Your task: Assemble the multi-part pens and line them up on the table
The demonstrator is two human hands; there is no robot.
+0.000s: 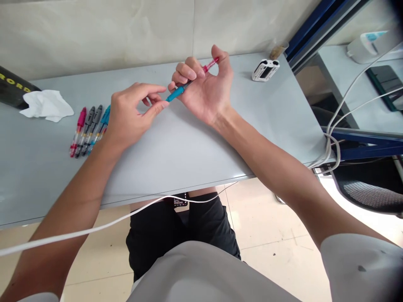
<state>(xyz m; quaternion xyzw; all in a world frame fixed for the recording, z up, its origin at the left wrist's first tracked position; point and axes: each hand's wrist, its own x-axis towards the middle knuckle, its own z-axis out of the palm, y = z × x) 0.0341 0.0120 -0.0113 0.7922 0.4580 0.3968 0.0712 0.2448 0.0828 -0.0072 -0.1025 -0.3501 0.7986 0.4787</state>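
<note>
A pen (176, 94) with a blue end and a pinkish-red other end lies slantwise across my right palm. My right hand (206, 86) is turned palm up, its fingers curled over the pen's middle and its thumb by the red end. My left hand (132, 111) has thumb and index finger at the blue end, the thumb tip touching it. Fingers hide the middle, so I cannot tell whether it is all one piece. Left of my left hand, several pens (90, 130) with red, grey and blue tops lie side by side, partly covered by my wrist.
A crumpled white tissue (47, 105) lies by a black cylinder (12, 88) at the left. Toward the back right of the grey table (176, 163) stand a small white device (266, 70) and a clear cup (278, 50). A white cable (126, 216) crosses before the table edge.
</note>
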